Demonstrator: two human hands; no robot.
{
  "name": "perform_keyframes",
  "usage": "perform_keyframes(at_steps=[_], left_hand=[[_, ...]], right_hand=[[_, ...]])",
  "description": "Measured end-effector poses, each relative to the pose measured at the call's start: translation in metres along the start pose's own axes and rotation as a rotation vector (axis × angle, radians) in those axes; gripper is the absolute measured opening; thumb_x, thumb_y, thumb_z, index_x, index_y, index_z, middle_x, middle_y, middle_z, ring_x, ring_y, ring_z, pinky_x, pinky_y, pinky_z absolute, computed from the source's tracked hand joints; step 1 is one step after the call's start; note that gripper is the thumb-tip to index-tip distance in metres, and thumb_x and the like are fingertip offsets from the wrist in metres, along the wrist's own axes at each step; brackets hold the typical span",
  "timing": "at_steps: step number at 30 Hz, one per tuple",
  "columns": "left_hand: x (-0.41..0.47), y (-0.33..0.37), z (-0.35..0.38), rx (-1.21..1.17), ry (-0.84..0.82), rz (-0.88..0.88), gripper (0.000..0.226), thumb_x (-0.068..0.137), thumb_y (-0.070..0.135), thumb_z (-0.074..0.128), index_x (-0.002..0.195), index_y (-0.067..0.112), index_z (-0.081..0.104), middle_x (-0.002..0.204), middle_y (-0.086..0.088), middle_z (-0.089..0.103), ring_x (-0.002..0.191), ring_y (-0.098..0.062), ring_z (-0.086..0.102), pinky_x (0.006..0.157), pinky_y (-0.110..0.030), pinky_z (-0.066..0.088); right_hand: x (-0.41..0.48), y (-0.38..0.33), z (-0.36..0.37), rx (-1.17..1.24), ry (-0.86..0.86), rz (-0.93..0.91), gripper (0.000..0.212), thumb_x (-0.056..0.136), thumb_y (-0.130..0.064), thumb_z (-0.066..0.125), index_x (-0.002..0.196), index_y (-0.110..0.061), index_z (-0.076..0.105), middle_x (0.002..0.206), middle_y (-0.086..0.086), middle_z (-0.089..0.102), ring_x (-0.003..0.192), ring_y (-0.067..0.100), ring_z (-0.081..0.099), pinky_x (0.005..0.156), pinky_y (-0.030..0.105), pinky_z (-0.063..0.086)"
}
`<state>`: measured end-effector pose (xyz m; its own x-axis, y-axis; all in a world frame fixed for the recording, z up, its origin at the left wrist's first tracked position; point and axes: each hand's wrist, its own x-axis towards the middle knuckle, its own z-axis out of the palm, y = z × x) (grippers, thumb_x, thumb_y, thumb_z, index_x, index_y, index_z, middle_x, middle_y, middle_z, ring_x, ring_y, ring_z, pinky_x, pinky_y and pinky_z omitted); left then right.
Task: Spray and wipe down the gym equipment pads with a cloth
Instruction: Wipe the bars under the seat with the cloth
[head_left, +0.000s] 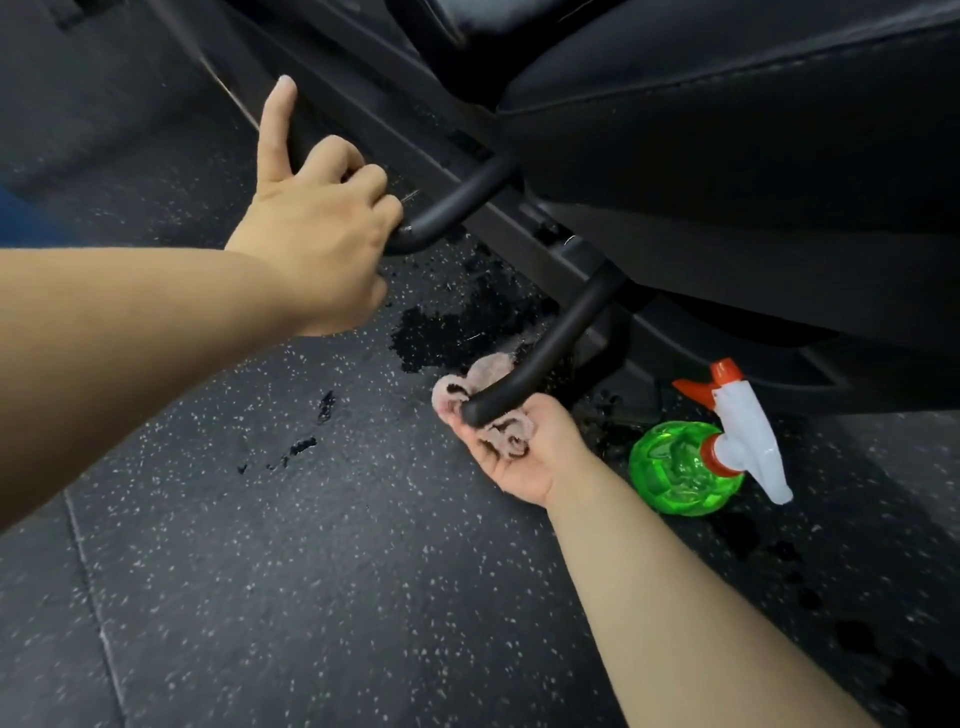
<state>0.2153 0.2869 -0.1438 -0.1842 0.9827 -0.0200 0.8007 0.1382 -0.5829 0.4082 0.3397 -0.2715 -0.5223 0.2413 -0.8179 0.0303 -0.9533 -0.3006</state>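
Right hand (522, 452) cups cloth (498, 415) under handle end (540, 358); left hand (317, 228) grips other handle (452, 208); advise wrapping cloth fully, twisting.

— Was there room under the black pad (727, 130)?
— Little. Two black handle bars (550, 343) jutted from the frame, the left hand (317, 228) wrapped round one, the right hand (519, 457) cupping a cloth (498, 426) under the other.
— And beside them?
— A spray bottle (685, 467) lay right of the near bar; the speckled floor (311, 571) left of it lay open.
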Motion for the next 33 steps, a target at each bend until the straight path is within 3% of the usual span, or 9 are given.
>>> perform_keyframes(at_steps=[2,3,5,7,9,17,22,29,33], left_hand=[[0.001,0.001,-0.001,-0.003,0.0,-0.002,0.036,0.078,0.036,0.055,0.091,0.003,0.063,0.084,-0.002,0.047,0.107,-0.035,0.042,0.106,-0.062,-0.02],[0.0,0.002,-0.001,-0.004,-0.006,-0.006,0.036,0.078,0.037,0.055,0.09,0.004,0.063,0.083,-0.001,0.046,0.107,-0.035,0.042,0.106,-0.062,-0.019],[0.001,0.002,-0.001,-0.007,-0.013,-0.007,0.036,0.078,0.037,0.053,0.09,0.005,0.062,0.083,-0.001,0.046,0.107,-0.034,0.043,0.106,-0.063,-0.019],[0.001,0.001,0.001,-0.001,-0.005,-0.009,0.035,0.079,0.038,0.053,0.09,0.006,0.062,0.084,0.0,0.047,0.107,-0.034,0.043,0.107,-0.064,-0.018],[0.001,0.001,0.002,0.001,0.005,-0.011,0.036,0.079,0.038,0.054,0.09,0.005,0.062,0.084,-0.001,0.047,0.107,-0.034,0.043,0.107,-0.064,-0.017],[0.001,0.003,-0.001,-0.017,-0.009,-0.013,0.033,0.079,0.034,0.051,0.089,0.005,0.062,0.083,-0.001,0.048,0.107,-0.034,0.043,0.108,-0.063,-0.018],[0.001,0.002,-0.001,-0.006,-0.023,-0.014,0.032,0.079,0.036,0.048,0.087,0.008,0.06,0.084,0.001,0.047,0.108,-0.032,0.044,0.108,-0.064,-0.018],[0.001,0.004,-0.001,0.008,-0.045,-0.015,0.034,0.08,0.039,0.049,0.09,0.009,0.06,0.086,0.0,0.047,0.11,-0.032,0.042,0.106,-0.064,-0.02],[0.002,0.004,-0.002,0.028,-0.029,-0.033,0.036,0.078,0.041,0.048,0.088,0.009,0.06,0.085,0.001,0.046,0.109,-0.032,0.043,0.108,-0.063,-0.021]], right_hand=[[-0.013,0.002,0.004,-0.067,0.124,-0.052,0.045,0.097,-0.01,0.026,0.088,-0.002,0.069,0.089,0.021,0.071,0.076,0.016,0.07,0.037,0.011,0.026],[-0.02,0.005,0.003,-0.139,0.266,-0.208,0.039,0.099,-0.012,0.031,0.086,-0.002,0.066,0.085,0.022,0.068,0.068,0.019,0.07,0.037,0.015,0.032],[-0.03,0.004,-0.001,-0.5,0.629,-0.762,0.021,0.096,-0.013,0.042,0.1,-0.004,0.061,0.101,0.022,0.064,0.086,0.031,0.066,0.063,0.023,0.041],[-0.029,-0.009,-0.01,-0.919,0.669,-1.187,0.037,0.085,-0.004,0.048,0.12,-0.007,0.06,0.125,0.016,0.058,0.11,0.033,0.053,0.085,0.025,0.036],[-0.018,-0.034,-0.012,-1.191,0.649,-1.329,0.054,0.079,0.002,0.051,0.13,-0.014,0.059,0.137,0.008,0.054,0.123,0.035,0.046,0.097,0.041,0.038],[0.004,-0.047,-0.002,-1.899,0.479,-1.168,0.033,0.093,-0.015,0.045,0.12,-0.013,0.062,0.135,0.002,0.057,0.145,0.025,0.027,0.119,0.042,0.001],[-0.002,-0.018,0.013,-2.044,0.414,-1.156,0.032,0.085,-0.019,0.039,0.103,-0.017,0.065,0.109,0.002,0.064,0.119,0.026,0.049,0.114,0.04,0.018],[-0.01,0.016,0.029,-1.801,0.177,-1.0,0.024,0.09,-0.013,0.052,0.104,-0.027,0.065,0.115,-0.01,0.062,0.12,0.015,0.044,0.107,0.032,0.022],[-0.042,0.06,0.029,-1.552,-0.065,-1.115,0.032,0.089,-0.004,0.052,0.108,-0.022,0.069,0.112,-0.005,0.066,0.113,0.017,0.05,0.104,0.034,0.029]])
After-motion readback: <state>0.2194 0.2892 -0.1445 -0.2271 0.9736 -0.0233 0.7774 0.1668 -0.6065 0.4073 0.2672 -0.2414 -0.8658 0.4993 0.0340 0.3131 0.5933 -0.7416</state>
